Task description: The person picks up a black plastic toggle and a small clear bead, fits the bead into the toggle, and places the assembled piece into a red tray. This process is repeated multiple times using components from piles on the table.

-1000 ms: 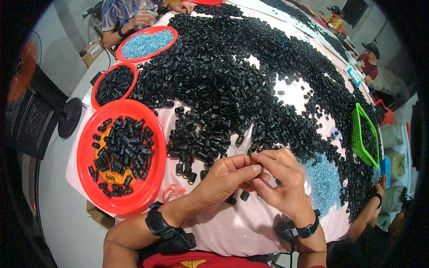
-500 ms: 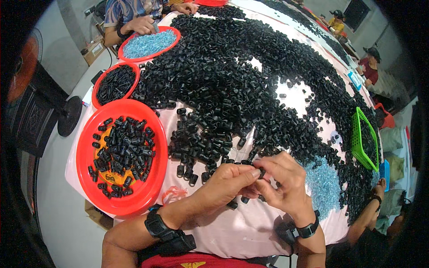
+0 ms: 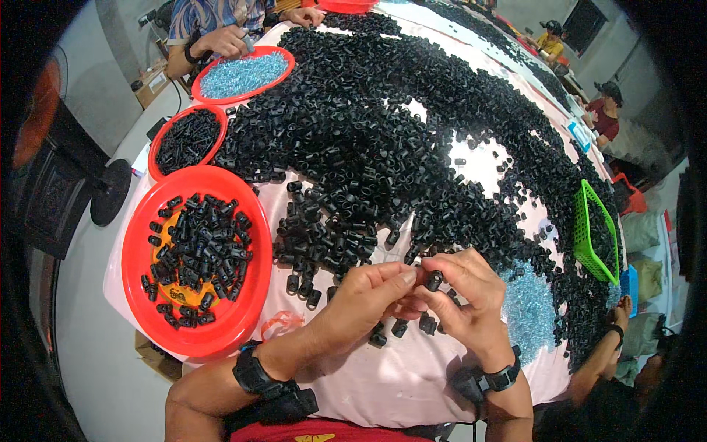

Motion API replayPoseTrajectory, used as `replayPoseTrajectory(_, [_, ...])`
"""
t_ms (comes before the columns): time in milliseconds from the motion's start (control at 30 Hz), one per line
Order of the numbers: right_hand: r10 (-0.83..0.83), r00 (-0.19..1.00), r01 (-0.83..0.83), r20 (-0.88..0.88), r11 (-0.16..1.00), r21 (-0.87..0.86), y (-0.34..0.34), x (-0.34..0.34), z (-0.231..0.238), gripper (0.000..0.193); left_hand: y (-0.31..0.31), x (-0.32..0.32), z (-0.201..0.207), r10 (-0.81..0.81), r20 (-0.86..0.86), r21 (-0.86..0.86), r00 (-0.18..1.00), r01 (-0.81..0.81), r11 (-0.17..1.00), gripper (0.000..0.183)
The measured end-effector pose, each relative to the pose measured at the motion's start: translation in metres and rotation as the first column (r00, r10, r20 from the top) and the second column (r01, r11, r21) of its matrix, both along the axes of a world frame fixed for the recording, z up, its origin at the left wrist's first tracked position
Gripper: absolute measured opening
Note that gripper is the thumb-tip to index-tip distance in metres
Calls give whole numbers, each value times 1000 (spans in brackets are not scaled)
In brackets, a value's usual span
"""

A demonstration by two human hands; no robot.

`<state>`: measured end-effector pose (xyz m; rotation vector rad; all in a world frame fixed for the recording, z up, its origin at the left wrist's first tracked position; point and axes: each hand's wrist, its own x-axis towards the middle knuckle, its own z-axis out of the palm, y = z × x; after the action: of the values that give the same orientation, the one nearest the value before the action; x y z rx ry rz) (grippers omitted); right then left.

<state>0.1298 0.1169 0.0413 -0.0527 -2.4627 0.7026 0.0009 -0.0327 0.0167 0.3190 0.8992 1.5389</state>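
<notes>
Over the near middle of the table, my two hands meet fingertip to fingertip. A small black hollow plastic part (image 3: 435,279) is pinched between the thumb and forefinger of my right hand (image 3: 471,295). My left hand (image 3: 375,293) is closed beside it, thumb pressed to forefinger; what lies between those fingers is too small to make out. Just under the hands, several loose black parts (image 3: 400,328) rest on the pale pink cloth (image 3: 401,383). A broad heap of similar black parts (image 3: 331,147) spreads out beyond.
To the left, a large red tray (image 3: 140,295) holds black pieces. Behind it are a red bowl of black pins (image 3: 188,140) and a red tray of clear bluish pieces (image 3: 247,74). More bluish pieces (image 3: 530,309) and a green basket (image 3: 585,236) are rightward. Co-workers sit around.
The black part in my right fingers now shows more plainly, turned with its end toward me. Both hands have shifted only slightly. The view has moved a little.
</notes>
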Motion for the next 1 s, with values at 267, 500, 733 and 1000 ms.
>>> replayPoseTrajectory(267, [21, 999, -20, -32, 1000, 22, -3, -8, -1, 33, -3, 0, -6, -18, -78, 14, 997, 19, 1000, 31])
replayPoseTrajectory(500, [31, 999, -31, 22, 1000, 4, 0, -1, 0, 47, 2, 3, -5, -107, -177, 88, 978, 124, 988, 29])
replayPoseTrajectory(733, [-41, 997, 54, 69, 978, -203, -6, 3, 4, 43, -14, -26, 23, 335, -134, 3, 933, -338, 941, 39])
replayPoseTrajectory(1000, [24, 977, -3, 213, 995, -99, -16, 9, 18, 20, -60, -46, 34, 527, -185, 30, 830, -531, 847, 42])
